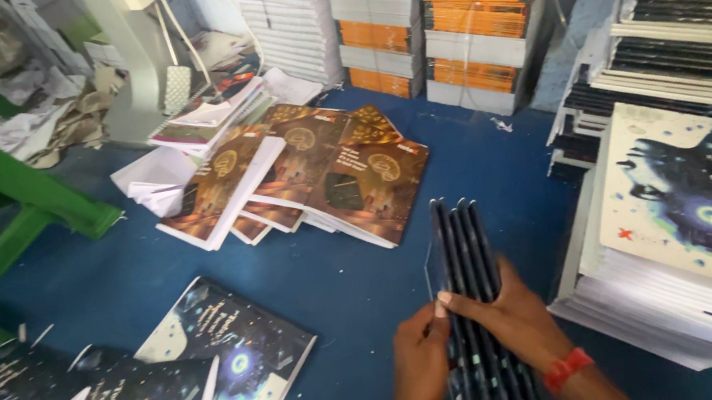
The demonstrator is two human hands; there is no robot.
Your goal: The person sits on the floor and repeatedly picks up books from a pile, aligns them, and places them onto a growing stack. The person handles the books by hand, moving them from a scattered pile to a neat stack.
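Both hands, left hand (419, 355) & right hand (511, 321), fingers wrapped tight round a bundle of black books (475, 303), held on edge over the blue floor (356, 272).

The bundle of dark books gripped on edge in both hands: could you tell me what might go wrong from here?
1. The bundle of dark books is pinched only at its lower part by the left hand and right hand; the outer copies could fan out and slip.
2. Falling copies might dent corners on the blue floor.

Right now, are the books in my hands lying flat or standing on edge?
On edge: the batch of dark books shows only spines, gripped between left hand and right hand.
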